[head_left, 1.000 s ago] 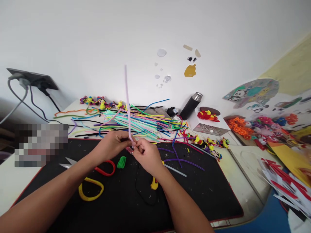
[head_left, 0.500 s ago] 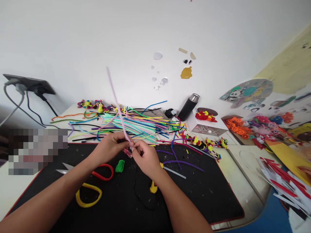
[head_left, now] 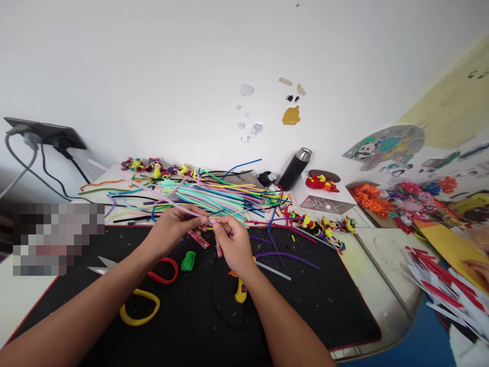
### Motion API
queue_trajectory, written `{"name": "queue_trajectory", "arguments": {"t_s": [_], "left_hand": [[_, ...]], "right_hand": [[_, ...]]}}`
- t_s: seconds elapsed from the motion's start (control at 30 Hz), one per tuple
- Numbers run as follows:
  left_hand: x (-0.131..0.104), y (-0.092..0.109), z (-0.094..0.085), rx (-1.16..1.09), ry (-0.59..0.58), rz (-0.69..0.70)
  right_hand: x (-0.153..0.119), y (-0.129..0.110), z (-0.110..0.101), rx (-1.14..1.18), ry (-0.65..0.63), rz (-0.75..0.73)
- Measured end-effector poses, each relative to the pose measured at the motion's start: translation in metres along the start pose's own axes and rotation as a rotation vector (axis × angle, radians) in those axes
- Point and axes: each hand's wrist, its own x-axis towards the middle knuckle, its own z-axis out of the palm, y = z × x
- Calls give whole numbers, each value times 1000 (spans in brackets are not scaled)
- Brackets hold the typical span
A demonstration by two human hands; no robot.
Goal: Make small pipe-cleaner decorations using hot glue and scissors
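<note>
Lilac pipe cleaner [head_left: 153,194] sits between your two hands over the far part of the black mat [head_left: 305,306], your left hand [head_left: 173,227] pinching it near its lower end and your right hand [head_left: 234,239] closed narrowly, thumb against finger, at that same end. Its long free length slants up to your left, across the view of the heaped coloured pipe cleaners [head_left: 214,196] on the desk [head_left: 385,265]. Nearer you on the mat lie a green bundle [head_left: 188,261], scissors [head_left: 133,321] partly hidden by your left forearm, and a yellow-handled tool [head_left: 241,291] beside your right forearm.
</note>
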Motion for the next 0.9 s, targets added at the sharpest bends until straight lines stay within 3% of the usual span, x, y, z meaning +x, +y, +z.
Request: {"name": "queue_trajectory", "arguments": {"t_s": [0.73, 0.9], "left_hand": [[-2, -8, 7, -68, -84, -75], [-2, -12, 6, -89, -24, -92]], "right_hand": [[1, -2, -1, 41, 91, -10], [-1, -1, -1, -24, 81, -28]]}}
